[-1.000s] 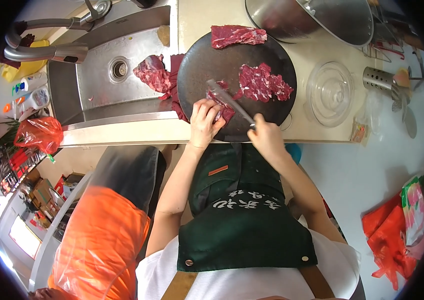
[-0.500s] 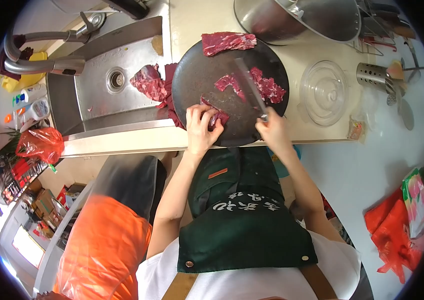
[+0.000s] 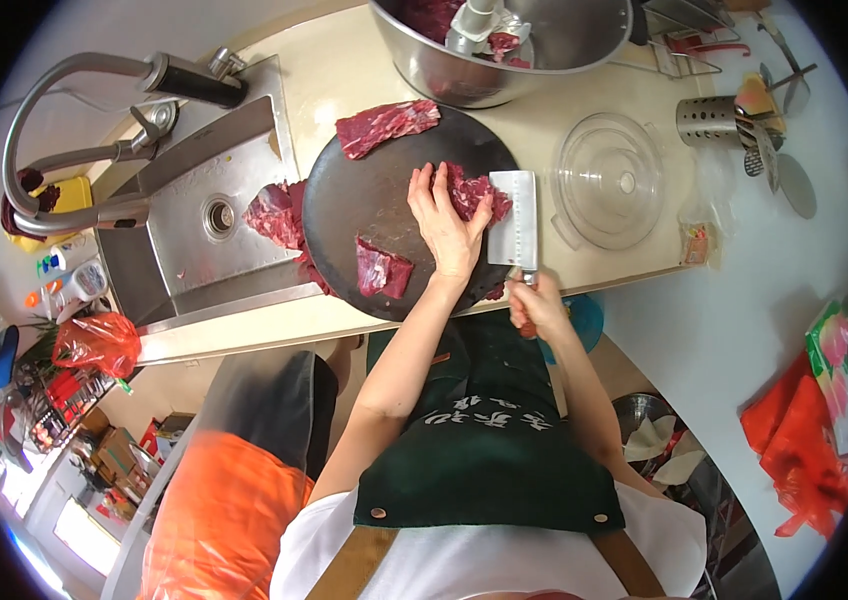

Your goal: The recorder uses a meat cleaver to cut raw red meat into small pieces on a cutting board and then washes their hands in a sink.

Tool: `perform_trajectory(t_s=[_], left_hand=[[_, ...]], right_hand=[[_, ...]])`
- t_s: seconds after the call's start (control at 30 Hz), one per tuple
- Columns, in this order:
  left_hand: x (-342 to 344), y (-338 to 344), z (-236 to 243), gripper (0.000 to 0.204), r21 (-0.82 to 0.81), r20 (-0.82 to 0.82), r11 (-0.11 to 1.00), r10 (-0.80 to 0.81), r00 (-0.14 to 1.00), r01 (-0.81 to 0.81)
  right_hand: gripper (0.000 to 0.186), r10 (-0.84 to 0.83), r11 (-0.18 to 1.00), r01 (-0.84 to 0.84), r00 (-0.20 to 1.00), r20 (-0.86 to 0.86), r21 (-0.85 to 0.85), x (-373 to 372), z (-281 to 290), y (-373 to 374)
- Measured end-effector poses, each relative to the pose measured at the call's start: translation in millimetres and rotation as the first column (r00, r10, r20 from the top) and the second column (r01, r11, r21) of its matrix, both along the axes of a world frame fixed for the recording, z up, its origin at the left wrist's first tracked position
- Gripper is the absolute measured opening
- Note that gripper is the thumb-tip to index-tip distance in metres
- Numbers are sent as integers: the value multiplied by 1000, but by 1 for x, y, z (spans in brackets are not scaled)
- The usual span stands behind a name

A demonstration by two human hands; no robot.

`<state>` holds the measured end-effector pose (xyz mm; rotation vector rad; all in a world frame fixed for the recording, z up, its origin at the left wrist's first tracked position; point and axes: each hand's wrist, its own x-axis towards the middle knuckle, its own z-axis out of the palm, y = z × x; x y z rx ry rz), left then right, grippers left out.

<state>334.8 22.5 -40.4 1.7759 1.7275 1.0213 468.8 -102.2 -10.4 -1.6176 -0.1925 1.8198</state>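
My right hand (image 3: 540, 306) grips the handle of a cleaver (image 3: 514, 222), its broad blade lying at the right edge of a round dark cutting board (image 3: 344, 195). Against that blade sits a heap of cut red meat (image 3: 468, 192). My left hand (image 3: 448, 222) rests over the heap's left side, fingers spread and touching it. One chunk of meat (image 3: 382, 270) is on the near left of the board, and a longer slab (image 3: 386, 128) lies at its far edge. Beyond the left rim, more raw meat (image 3: 276, 216) hangs beside the sink.
A steel sink (image 3: 184, 240) with a curved faucet (image 3: 74, 75) is at left. Behind the board stands a large metal bowl (image 3: 454, 80) holding meat. A clear round lid (image 3: 609, 180) and a perforated utensil holder (image 3: 709, 122) are to the right. Another person in orange (image 3: 224, 510) is near on the left.
My left hand has moved from the near-left chunk to the cut pieces at the right. The cleaver has shifted to the board's right edge beside them. The view has turned slightly.
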Motion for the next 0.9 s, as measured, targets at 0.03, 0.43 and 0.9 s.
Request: perform_trajectory(t_s=[0.03, 0.43, 0.9], left_hand=[[0, 0, -1, 72, 18, 4, 1000, -15, 1000, 15], [-15, 21, 4, 25, -310, 684, 845, 517, 515, -436], [-39, 127, 159, 37, -12, 992, 989, 30, -123, 145]], right_hand=[[13, 7, 1000, -8, 1000, 11, 14, -9, 0, 4], [21, 356, 698, -709, 467, 809, 102, -65, 55, 34], [17, 151, 910, -400, 562, 813, 108, 50, 86, -14]])
